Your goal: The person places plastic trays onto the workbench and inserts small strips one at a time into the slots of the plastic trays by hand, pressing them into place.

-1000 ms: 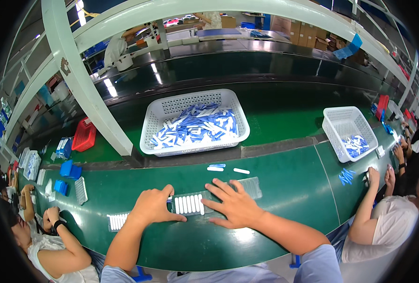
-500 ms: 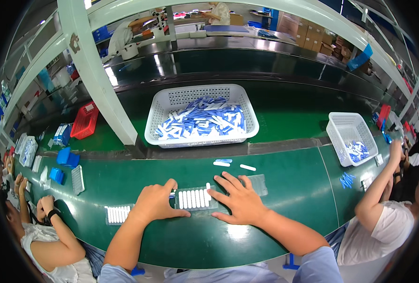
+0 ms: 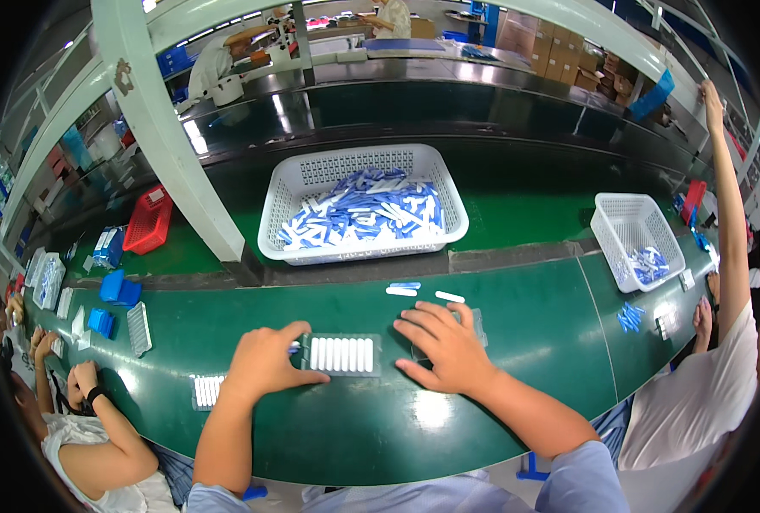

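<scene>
Currently, filled tray (image 3: 377, 346): one; it is set between the near and far edges of the green tabletop (image 3: 534, 342), with seven or eight white strips (image 3: 343, 355) lined up in it, exact count unclear.
Left hand (image 3: 267, 366): thumb and index are spread around the tray's left end; the other fingers are hidden; whether anything is pinched cannot be told. One blue piece (image 3: 294, 347) is seen beside the index.
Right hand (image 3: 448, 346): fingers are spread, thumb held apart, clear of the filled tray; one second clear tray (image 3: 481, 327) is partly covered by it, contact not readable.
Handling: tray is probably best steadied by its end and kept flat; strips are likely best evened with light fingertip pushes, since hard pressing could tip one up.
Loose strips: three, near the far edge; two white (image 3: 450, 297), one blue (image 3: 406, 285).
Left-side tray (image 3: 205, 407): one, toward the near edge, partly hidden by forearm; strips uncounted.
White baskets: two, one large (image 3: 363, 254) at mid far edge, one smaller (image 3: 611, 235) farther right; contents too jumbled to count.
Blue heap (image 3: 630, 317): one, by the smaller basket; pieces uncounted.
</scene>
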The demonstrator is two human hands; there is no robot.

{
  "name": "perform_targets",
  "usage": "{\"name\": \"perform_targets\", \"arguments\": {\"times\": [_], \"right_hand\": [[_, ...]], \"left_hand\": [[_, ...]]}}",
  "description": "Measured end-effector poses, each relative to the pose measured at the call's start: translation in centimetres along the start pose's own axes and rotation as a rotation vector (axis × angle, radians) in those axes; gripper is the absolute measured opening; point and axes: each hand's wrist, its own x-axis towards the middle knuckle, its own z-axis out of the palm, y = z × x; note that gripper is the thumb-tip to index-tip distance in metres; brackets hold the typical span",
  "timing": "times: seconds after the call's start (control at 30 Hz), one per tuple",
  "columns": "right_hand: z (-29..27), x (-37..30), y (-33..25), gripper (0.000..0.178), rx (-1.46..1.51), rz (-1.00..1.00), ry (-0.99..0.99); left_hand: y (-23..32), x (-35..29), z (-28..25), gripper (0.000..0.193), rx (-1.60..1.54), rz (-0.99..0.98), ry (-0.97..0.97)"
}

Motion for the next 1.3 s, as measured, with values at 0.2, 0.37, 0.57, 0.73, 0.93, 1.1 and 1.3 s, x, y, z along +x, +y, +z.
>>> {"name": "perform_targets", "arguments": {"times": [0.2, 0.37, 0.57, 0.73, 0.93, 1.1, 1.3], "right_hand": [[0.0, 0.4, 1.2, 0.046, -0.002, 0.093, 0.122], [0.4, 0.0, 1.0, 0.046, -0.001, 0.091, 0.095], [0.4, 0.3, 0.3, 0.043, 0.041, 0.079, 0.079], [1.0, 0.0, 0.5, 0.042, 0.078, 0.055, 0.082], [1.1, 0.2, 0.6, 0.041, 0.061, 0.086, 0.046], [1.5, 0.6, 0.2, 0.044, 0.096, 0.08, 0.036], [0.2, -0.7, 0.4, 0.048, 0.005, 0.074, -0.006]], "left_hand": [[-5.2, -0.5, -3.5, 0.076, -0.027, -0.18, 0.03], [-8.1, -0.8, -4.4, 0.076, -0.009, -0.245, 0.051], [-15.6, -5.5, -6.6, 0.079, 0.033, -0.357, 0.051], [-19.7, -11.0, -6.9, 0.086, 0.05, -0.491, 0.075], [-21.1, -14.8, -7.5, 0.086, 0.082, -0.656, 0.012], [-21.6, -18.3, -9.1, 0.077, 0.224, -0.849, -0.043], [-11.6, -15.6, -7.7, 0.043, 0.012, -0.635, 0.251]]}}
